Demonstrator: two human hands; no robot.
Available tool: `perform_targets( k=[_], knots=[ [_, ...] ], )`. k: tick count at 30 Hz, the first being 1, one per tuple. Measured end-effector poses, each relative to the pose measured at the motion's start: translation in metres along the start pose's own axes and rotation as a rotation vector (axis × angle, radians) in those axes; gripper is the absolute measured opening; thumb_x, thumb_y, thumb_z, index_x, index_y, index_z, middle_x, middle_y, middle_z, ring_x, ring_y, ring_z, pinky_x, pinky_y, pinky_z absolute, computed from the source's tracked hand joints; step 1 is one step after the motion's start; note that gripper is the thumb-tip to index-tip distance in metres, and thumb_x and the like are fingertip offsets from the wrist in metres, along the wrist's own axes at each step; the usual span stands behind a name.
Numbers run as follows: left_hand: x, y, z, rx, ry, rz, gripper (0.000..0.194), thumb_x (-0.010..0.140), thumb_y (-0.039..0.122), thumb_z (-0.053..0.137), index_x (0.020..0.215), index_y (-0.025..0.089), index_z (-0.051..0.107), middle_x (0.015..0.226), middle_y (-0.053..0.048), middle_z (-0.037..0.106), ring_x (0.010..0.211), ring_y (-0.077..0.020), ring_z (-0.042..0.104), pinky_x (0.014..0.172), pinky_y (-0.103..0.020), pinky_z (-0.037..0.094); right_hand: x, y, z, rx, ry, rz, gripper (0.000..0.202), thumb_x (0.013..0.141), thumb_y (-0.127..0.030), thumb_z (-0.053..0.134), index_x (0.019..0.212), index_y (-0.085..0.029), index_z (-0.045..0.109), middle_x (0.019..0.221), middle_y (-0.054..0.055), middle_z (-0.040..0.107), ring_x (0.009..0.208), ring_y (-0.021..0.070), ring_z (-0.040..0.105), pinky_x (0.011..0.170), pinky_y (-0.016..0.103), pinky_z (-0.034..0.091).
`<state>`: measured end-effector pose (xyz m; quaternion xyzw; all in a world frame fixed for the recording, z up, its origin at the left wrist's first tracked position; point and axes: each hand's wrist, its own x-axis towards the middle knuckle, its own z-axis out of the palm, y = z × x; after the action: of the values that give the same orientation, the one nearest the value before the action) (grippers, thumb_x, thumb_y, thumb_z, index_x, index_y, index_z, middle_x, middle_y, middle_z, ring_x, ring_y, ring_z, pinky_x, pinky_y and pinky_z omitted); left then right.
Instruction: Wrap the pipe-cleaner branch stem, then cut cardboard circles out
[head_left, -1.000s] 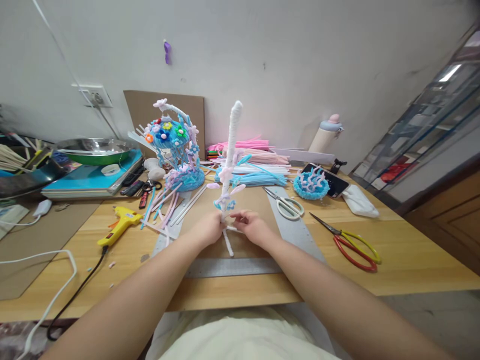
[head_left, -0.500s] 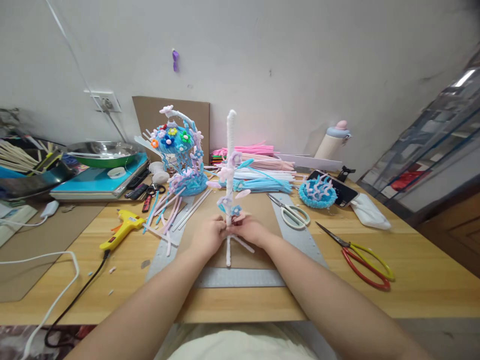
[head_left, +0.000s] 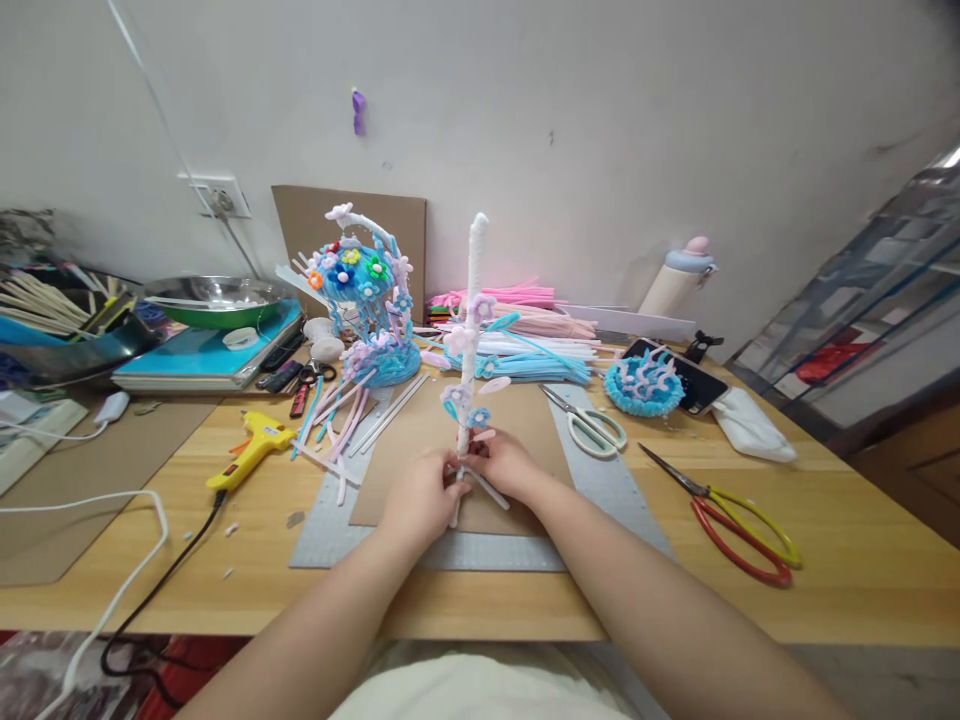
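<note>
A white fuzzy stem (head_left: 474,270) stands almost upright, leaning slightly right, with pink, lilac and blue flowers and leaves along its lower half. White legs (head_left: 489,490) spread from its foot over a brown board (head_left: 525,420). My left hand (head_left: 424,492) pinches the foot of the stem from the left, its thumb over the front leg. On the right side, my right hand (head_left: 504,462) has its fingers closed round the base just below the blue flower (head_left: 478,418). The fingertips of both hands nearly meet there.
A blue flowered ornament (head_left: 382,362) stands behind at left, near a yellow glue gun (head_left: 259,450). White-handled scissors (head_left: 596,435), red-and-yellow scissors (head_left: 739,530) and a blue fuzzy piece (head_left: 643,385) lie at right. Pipe cleaner bundles (head_left: 532,345) lie behind the stem.
The stem now leans slightly right. My left hand has moved lower, its thumb now over the front leg. The whole view has shifted slightly.
</note>
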<state>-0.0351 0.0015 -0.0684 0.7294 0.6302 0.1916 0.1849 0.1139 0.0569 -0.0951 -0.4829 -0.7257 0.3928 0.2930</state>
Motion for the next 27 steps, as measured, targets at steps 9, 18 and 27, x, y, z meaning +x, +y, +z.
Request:
perform_targets(
  k=[9,18,27],
  knots=[
    [-0.006,0.004,0.0,0.075,0.06,0.036,0.014,0.074,0.031,0.061,0.086,0.023,0.06,0.084,-0.003,0.064,0.08,-0.0196,0.057,0.067,-0.028,0.036,-0.014,-0.006,-0.009,-0.098,-0.073,-0.174,0.033,0.072,-0.007,0.058,0.102,-0.022,0.06,0.108,0.001,0.063,0.099,0.0143,0.057,0.09,0.028,0.04],
    [-0.013,0.01,0.005,0.158,0.092,0.083,0.015,0.081,0.03,0.05,0.083,0.022,0.062,0.085,-0.005,0.062,0.082,-0.0204,0.055,0.068,-0.03,0.034,-0.03,-0.011,-0.006,-0.311,0.056,-0.16,0.026,0.076,-0.017,0.058,0.102,-0.021,0.061,0.113,0.005,0.061,0.108,0.0219,0.05,0.093,0.038,0.033],
    [-0.013,0.009,0.012,0.184,0.148,0.043,0.015,0.081,0.029,0.052,0.09,0.021,0.06,0.089,-0.005,0.062,0.085,-0.0212,0.055,0.072,-0.031,0.035,-0.037,-0.008,-0.007,-0.352,0.037,-0.228,0.031,0.079,-0.019,0.055,0.108,-0.022,0.063,0.126,0.005,0.056,0.118,0.0222,0.046,0.101,0.038,0.029]
  ],
)
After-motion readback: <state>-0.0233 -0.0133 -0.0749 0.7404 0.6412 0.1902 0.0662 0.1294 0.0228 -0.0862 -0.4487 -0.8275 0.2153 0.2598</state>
